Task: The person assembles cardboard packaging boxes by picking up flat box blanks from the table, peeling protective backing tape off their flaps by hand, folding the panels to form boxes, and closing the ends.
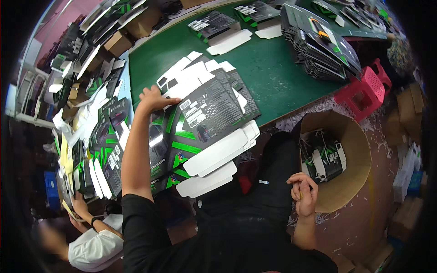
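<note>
Flat printed cartons (211, 107) in black, green and white lie in a loose, fanned pile on the near part of the green table, their white flaps pointing toward me. My left hand (154, 98) is open, with thumb and fingers apart, at the left edge of the pile and touching a carton there. Away from the table, my right hand (303, 191) is raised beside a large round brown cardboard bin (357, 177). Its fingers are curled in, and a small yellowish bit shows between them, too small to name. Several crumpled cartons (328, 160) lie inside the bin.
A tall stack of flat cartons (314, 43) stands at the table's right end, with smaller piles (214, 25) at the back. Beyond are a pink stool (364, 93) and paper scraps on the floor. At left, a co-worker in a white sleeve (98, 250) handles heaped cartons.
</note>
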Demonstrator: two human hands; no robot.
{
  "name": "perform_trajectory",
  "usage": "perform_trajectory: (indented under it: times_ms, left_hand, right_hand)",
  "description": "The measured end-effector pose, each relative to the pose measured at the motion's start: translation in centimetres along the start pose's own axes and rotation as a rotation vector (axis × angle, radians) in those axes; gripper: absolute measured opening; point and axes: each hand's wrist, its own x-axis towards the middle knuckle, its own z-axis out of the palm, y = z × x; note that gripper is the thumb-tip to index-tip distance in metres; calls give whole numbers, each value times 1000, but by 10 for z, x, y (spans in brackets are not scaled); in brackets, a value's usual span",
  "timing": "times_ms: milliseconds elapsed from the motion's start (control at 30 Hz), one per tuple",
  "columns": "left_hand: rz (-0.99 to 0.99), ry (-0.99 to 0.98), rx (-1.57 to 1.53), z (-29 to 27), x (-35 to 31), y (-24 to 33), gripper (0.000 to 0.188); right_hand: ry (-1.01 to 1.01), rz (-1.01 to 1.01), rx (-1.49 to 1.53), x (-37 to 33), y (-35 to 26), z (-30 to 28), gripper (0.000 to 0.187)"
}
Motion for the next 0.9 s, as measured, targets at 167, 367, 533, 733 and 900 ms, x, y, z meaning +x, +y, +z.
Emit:
perform_trajectory:
  times_ms: [167,367,533,733,900]
  left_hand:
    - [86,-47,-125,1,15,-25,114]
    - [97,412,-169,11,-6,-48,104]
    - [210,-16,-236,22,-47,-56,72]
    - [437,217,-430,-12,-69,-50,47]
    - [815,401,-581,-82,-144,-3,27]
  right_hand:
    - [-125,-63,-351,6,-14,12,31]
    - [-191,-264,-601,14,-21,37,28]
    - [-228,-126,-603,14,-15,42,33]
    - [-395,-180,-685,19,-45,54,75]
    - [-333,-386,-990,39,-112,72,34]
